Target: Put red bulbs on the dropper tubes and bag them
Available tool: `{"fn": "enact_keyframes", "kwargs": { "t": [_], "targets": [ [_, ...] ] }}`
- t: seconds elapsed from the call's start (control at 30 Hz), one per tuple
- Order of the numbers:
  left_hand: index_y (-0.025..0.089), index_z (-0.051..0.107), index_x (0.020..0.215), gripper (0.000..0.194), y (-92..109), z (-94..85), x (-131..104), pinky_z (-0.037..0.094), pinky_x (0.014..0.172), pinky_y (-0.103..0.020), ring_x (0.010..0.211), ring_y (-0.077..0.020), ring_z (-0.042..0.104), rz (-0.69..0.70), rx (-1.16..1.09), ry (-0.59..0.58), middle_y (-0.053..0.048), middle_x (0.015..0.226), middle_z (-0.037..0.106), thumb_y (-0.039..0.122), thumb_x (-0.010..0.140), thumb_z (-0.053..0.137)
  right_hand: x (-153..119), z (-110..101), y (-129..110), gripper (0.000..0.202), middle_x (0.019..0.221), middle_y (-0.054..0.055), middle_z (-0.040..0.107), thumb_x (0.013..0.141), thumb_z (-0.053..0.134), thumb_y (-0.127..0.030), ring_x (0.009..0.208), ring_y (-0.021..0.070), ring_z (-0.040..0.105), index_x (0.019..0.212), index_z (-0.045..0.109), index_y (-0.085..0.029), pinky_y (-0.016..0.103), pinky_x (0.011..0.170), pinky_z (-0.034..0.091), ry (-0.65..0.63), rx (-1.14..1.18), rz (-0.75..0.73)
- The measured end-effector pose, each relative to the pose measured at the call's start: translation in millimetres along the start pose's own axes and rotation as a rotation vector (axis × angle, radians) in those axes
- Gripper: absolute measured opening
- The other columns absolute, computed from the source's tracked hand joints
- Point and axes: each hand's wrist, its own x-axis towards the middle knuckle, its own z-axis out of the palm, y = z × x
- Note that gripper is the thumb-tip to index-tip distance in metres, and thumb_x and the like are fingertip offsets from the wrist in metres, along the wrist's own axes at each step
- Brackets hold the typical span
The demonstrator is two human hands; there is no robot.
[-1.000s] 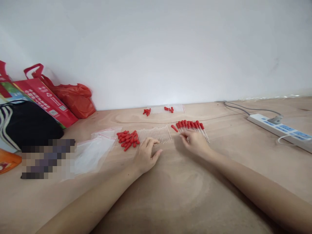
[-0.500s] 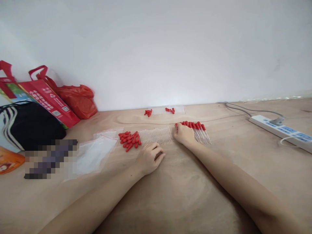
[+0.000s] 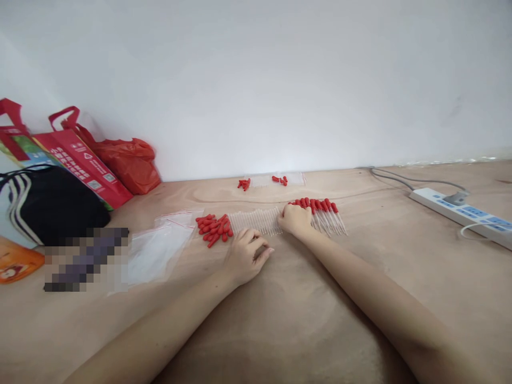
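Note:
Several thin clear glass dropper tubes (image 3: 256,220) lie side by side in a row. Left of them is a pile of red rubber bulbs (image 3: 214,229). On the right, droppers with red bulbs fitted on their ends (image 3: 325,208) form another row. My right hand (image 3: 295,218) is closed at the right end of the bare tubes, beside the fitted droppers; its fingertips are hidden, so what they hold does not show. My left hand (image 3: 248,256) rests on the table just in front of the tubes, fingers loosely bent, thumb apart, nothing in it.
Clear zip bags (image 3: 160,250) lie on the left. Farther back are small red bulbs (image 3: 244,184) and another zip bag (image 3: 296,178). A white power strip (image 3: 460,210) with a cable is at right. Red bags (image 3: 132,165) and a black bag (image 3: 60,205) stand at far left.
My right hand has shifted left, from the bulb end of the fitted droppers to the edge of the bare tubes. My left hand has hardly moved.

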Motion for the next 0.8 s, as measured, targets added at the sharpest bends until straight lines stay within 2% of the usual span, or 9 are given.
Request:
{"fn": "enact_keyframes", "kwargs": {
  "t": [0.2, 0.33, 0.43, 0.5, 0.63, 0.8],
  "targets": [
    [0.019, 0.061, 0.076, 0.017, -2.0, -3.2, 2.1, 0.039, 0.074, -0.034, 0.080, -0.0189, 0.049, -0.058, 0.038, 0.061, -0.004, 0.081, 0.054, 0.032, 0.080, 0.051, 5.9, -1.9, -7.0, 0.025, 0.087, 0.017, 0.065, 0.071, 0.045, -0.018, 0.081, 0.0259, 0.061, 0.083, 0.066, -0.012, 0.042, 0.078, 0.027, -0.062, -0.020, 0.018],
    [0.019, 0.062, 0.074, 0.020, -21.0, -20.9, 13.6, 0.037, 0.078, -0.035, 0.083, -0.0209, 0.049, -0.209, 0.192, 0.120, -0.005, 0.082, 0.054, 0.035, 0.079, 0.051, 8.1, -1.3, -9.2, 0.025, 0.086, 0.017, 0.066, 0.072, 0.044, -0.015, 0.083, 0.0265, 0.060, 0.080, 0.067, -0.012, 0.042, 0.078, 0.027, -0.089, -0.025, 0.008],
    [0.019, 0.061, 0.077, 0.022, -42.4, -36.1, 19.7, 0.036, 0.077, -0.040, 0.089, -0.0269, 0.047, -0.417, 0.396, 0.053, -0.008, 0.087, 0.055, 0.039, 0.072, 0.057, 6.5, -4.0, -8.5, 0.025, 0.085, 0.016, 0.066, 0.073, 0.043, -0.015, 0.081, 0.0257, 0.060, 0.080, 0.067, -0.012, 0.040, 0.077, 0.029, -0.094, -0.022, -0.007],
    [0.019, 0.061, 0.079, 0.025, -53.5, -42.1, 20.4, 0.036, 0.076, -0.041, 0.092, -0.0291, 0.046, -0.494, 0.460, -0.023, -0.009, 0.091, 0.055, 0.042, 0.070, 0.058, 2.6, -8.7, -6.0, 0.026, 0.088, 0.016, 0.066, 0.076, 0.041, -0.017, 0.083, 0.0252, 0.060, 0.083, 0.065, -0.012, 0.038, 0.076, 0.030, -0.083, -0.016, -0.019],
    [0.020, 0.060, 0.076, 0.027, -61.0, -43.9, 18.4, 0.035, 0.077, -0.040, 0.094, -0.0295, 0.045, -0.532, 0.492, -0.097, -0.009, 0.095, 0.055, 0.046, 0.071, 0.055, -13.5, -18.0, 7.3, 0.031, 0.092, 0.019, 0.063, 0.081, 0.037, -0.025, 0.088, 0.0269, 0.057, 0.090, 0.060, -0.008, 0.035, 0.072, 0.031, 0.034, -0.042, -0.109],
    [0.020, 0.062, 0.073, 0.026, -59.0, -41.5, 17.8, 0.035, 0.077, -0.040, 0.092, -0.0294, 0.046, -0.509, 0.537, -0.113, -0.010, 0.092, 0.057, 0.044, 0.072, 0.053, -43.8, -11.4, 42.0, 0.026, 0.076, 0.012, 0.063, 0.084, 0.032, -0.026, 0.072, 0.0224, 0.056, 0.081, 0.053, -0.012, 0.032, 0.068, 0.027, 0.287, -0.070, -0.295]
  ]
}}
